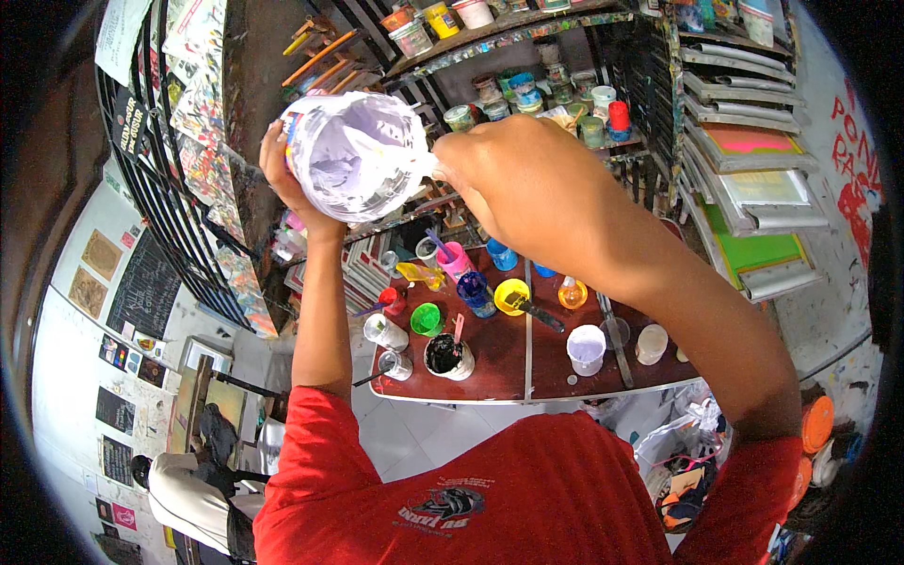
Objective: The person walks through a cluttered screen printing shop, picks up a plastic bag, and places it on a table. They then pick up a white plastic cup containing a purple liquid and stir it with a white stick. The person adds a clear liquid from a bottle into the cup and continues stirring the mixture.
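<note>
My left hand (282, 174) holds up a clear plastic tub (353, 155) smeared inside with pale lilac paint, its mouth tipped toward me. My right hand (513, 174) is closed at the tub's right rim, gripping a small white tool whose tip (428, 169) reaches into the paint; most of the tool is hidden in my fist. Both arms are raised over a dark red table (499, 363) crowded with paint cups.
On the table stand a black paint cup (444, 356), green cup (426, 318), yellow cup (511, 296), pink cup (454, 259) and white cup (586, 348). Shelves with jars (490, 94) rise behind. Framed screens (753, 198) stack on the right. A person (193, 494) sits at lower left.
</note>
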`<state>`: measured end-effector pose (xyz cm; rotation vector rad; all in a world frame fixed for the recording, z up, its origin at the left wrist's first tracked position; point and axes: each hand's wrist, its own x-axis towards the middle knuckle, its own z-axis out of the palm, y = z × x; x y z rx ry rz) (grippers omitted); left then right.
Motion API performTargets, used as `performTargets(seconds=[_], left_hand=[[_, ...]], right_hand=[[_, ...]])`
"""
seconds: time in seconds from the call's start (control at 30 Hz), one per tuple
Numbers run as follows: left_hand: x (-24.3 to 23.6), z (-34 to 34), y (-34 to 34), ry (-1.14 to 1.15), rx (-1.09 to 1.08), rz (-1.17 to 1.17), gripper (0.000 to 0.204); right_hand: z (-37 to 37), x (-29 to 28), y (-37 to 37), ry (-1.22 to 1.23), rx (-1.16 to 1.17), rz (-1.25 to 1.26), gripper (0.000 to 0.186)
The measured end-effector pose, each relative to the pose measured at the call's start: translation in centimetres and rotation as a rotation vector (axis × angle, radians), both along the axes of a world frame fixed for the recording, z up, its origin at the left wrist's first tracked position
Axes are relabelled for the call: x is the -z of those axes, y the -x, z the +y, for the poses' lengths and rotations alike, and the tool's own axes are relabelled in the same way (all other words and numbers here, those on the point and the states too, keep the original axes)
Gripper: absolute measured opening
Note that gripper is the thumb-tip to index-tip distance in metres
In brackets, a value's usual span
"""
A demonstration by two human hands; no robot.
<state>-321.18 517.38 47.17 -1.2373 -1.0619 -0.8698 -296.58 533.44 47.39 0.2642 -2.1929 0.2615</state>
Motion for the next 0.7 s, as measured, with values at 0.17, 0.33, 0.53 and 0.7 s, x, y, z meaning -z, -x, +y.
performTargets(seconds=[0.17, 0.33, 0.53, 0.7], left_hand=[[-0.8, -1.1, 2.4, -0.092, 0.042, -0.088, 0.061], [-2.5, -0.4, 3.1, -0.180, 0.047, 0.142, 0.061], [-2.4, -0.3, 1.8, -0.222, 0.069, 0.087, 0.061], [-1.3, 2.3, 0.2, -0.206, 0.274, -0.022, 0.060]], right_hand=[[-0.6, -0.4, 0.2, 0.265, -0.268, 0.038, 0.018], [-1.5, 0.7, 1.5, 0.590, -0.456, -0.012, 0.025], [-3.5, 2.5, 1.7, 1.002, -0.647, -0.175, 0.028], [-6.1, 4.8, 2.7, 1.365, -0.798, -0.246, 0.026]])
